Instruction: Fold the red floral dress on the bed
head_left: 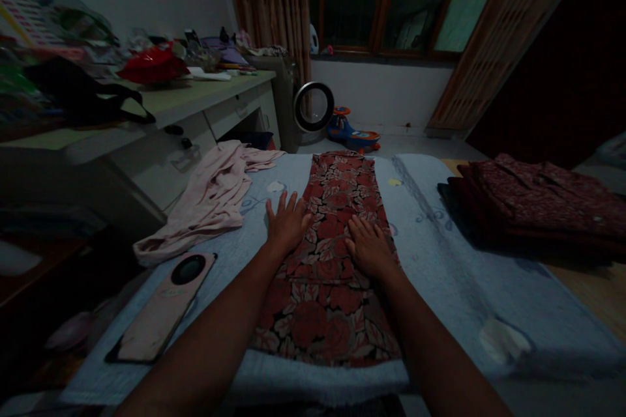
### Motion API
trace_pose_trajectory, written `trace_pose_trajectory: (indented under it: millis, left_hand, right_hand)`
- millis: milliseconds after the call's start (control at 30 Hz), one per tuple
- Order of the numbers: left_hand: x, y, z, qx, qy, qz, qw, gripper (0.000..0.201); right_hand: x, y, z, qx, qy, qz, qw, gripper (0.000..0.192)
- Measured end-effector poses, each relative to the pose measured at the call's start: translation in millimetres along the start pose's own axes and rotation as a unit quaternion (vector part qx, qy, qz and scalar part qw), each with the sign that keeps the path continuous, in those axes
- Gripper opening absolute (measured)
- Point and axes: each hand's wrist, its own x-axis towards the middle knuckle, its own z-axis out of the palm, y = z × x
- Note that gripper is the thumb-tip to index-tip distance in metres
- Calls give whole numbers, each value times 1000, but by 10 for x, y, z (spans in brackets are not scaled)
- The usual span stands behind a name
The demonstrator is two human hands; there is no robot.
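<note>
A red floral garment [327,326], partly folded over itself, lies lengthwise in front of me on a light blue cloth [425,260]. My left hand [286,225] rests at its left edge with the fingers spread, some of them over the blue cloth. On the garment's right side my right hand [370,249] lies flat, fingers stretched out. Neither hand grips anything. What kind of garment it is, I cannot tell.
Left of the garment are a crumpled pale pink cloth [210,192] and a phone [163,306]. A stack of dark red folded clothes [548,208] sits at the right. A cluttered desk [195,101] stands at the left; a blue toy car [352,133] is on the floor beyond.
</note>
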Motion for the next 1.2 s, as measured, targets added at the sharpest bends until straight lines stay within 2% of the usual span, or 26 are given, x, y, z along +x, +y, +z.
trace_pose_trajectory:
  millis: [67, 133, 233, 333, 633, 933, 1200]
  left_hand:
    - [-24, 88, -60, -26, 9, 32, 999, 49]
    - [-79, 219, -75, -61, -13, 80, 995, 47]
    - [-200, 418, -9, -97, -63, 143, 983, 45]
    - [-302, 522, 97, -98, -93, 165, 977, 50]
    - [-309, 467, 215, -67, -123, 149, 979, 63]
    - [-275, 422, 55, -56, -147, 127, 979, 70]
    - [-272, 386, 95, -41, -114, 123, 985, 67]
  right_hand:
    - [0, 0, -3, 0, -1, 0, 1000, 60]
    - [-3, -1, -4, -1, 0, -1, 1000, 59]
    - [-8, -2, 3, -3, 3, 0, 1000, 59]
    - [-12, 2, 18, -6, 10, -2, 1000, 58]
    - [3, 23, 50, -9, 12, -6, 1000, 58]
    - [-16, -2, 13, -1, 11, -2, 1000, 58]
    - [-15, -9, -7, -8, 7, -1, 1000, 58]
